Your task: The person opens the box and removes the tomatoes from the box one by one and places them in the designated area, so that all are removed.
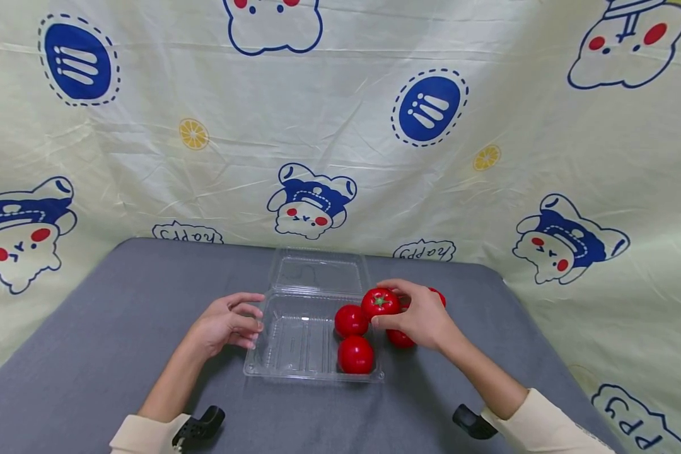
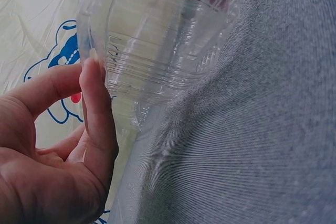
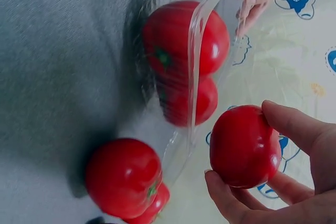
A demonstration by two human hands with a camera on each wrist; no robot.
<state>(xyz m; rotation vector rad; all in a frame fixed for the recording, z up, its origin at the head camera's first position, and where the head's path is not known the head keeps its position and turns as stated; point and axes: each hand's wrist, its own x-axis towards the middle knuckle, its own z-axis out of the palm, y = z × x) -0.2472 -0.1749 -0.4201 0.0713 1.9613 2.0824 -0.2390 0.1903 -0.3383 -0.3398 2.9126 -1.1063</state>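
Note:
A clear plastic clamshell box (image 1: 295, 340) stands with its lid (image 1: 320, 272) folded back. Two red tomatoes, a rear one (image 1: 351, 321) and a front one (image 1: 356, 355), sit at its right side. My right hand (image 1: 422, 317) holds another tomato (image 3: 245, 147) between thumb and fingers, raised above the right rim. Below that hand, outside the box, a tomato (image 3: 124, 177) rests on the table with one more (image 3: 152, 205) behind it, partly hidden. My left hand (image 1: 225, 323) touches the box's left rim with its fingertips (image 2: 92, 66), fingers loosely extended.
Grey cloth covers the table (image 1: 147, 302). Behind it hangs a pale curtain (image 1: 346, 113) with cartoon prints. A black strap device sits at the left wrist (image 1: 200, 425) and another at the right wrist (image 1: 473, 421).

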